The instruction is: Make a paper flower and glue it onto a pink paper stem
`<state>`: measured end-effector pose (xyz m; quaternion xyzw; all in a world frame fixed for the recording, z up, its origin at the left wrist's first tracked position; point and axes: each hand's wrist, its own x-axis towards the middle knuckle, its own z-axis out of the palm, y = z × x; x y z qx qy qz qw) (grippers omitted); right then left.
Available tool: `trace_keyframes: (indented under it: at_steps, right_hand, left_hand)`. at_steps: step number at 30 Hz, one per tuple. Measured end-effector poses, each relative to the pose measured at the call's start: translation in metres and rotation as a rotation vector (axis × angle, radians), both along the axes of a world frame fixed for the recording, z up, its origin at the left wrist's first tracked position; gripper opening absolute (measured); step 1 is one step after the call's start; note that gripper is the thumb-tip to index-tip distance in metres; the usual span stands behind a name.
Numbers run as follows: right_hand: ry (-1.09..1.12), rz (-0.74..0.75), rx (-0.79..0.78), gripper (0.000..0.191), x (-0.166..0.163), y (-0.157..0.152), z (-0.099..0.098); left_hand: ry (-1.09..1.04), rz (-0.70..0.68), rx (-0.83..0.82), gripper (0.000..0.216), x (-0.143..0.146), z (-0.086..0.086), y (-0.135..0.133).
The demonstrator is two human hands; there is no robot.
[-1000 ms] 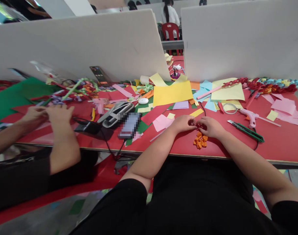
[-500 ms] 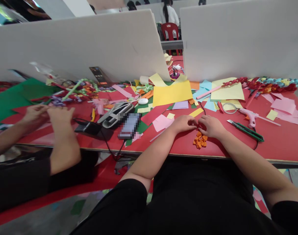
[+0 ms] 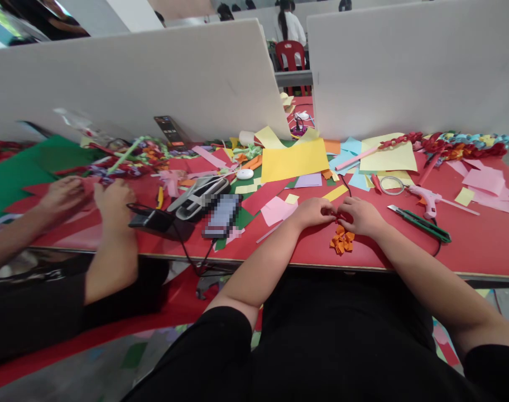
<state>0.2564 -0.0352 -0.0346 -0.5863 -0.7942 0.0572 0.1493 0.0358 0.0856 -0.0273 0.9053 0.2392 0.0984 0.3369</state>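
A small red paper piece [image 3: 337, 216] is pinched between the left hand [image 3: 316, 212] and right hand [image 3: 362, 216], above the red table [image 3: 307, 251]. Orange folded papers [image 3: 342, 241] are heaped just nearer the body. A green utility knife [image 3: 422, 224] is laid rightward; the propped smartphone's [image 3: 168, 132] display cannot be read.

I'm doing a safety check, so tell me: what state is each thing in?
Left hand: fingertips pinched on red piece
Right hand: fingertips pinched there too
Orange pieces: folded, heaped
Knife: lying flat, blade apparently out
Glue gun: on its side, glue stick in back
Near phone: flat, screen obscured
Far phone: propped up, screen lit
Yellow sheet: unfolded
Chair: occupied
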Motion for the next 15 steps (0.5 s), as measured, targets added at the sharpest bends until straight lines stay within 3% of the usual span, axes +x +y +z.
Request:
trace_keyframes:
  at_steps: [15]
  right_hand:
    - [-0.112, -0.03, -0.003, 0.022, -0.0047, -0.0031, 0.0044]
  left_hand:
    - [0.031, 0.007, -0.014, 0.024, 0.0008, 0.004, -0.0009]
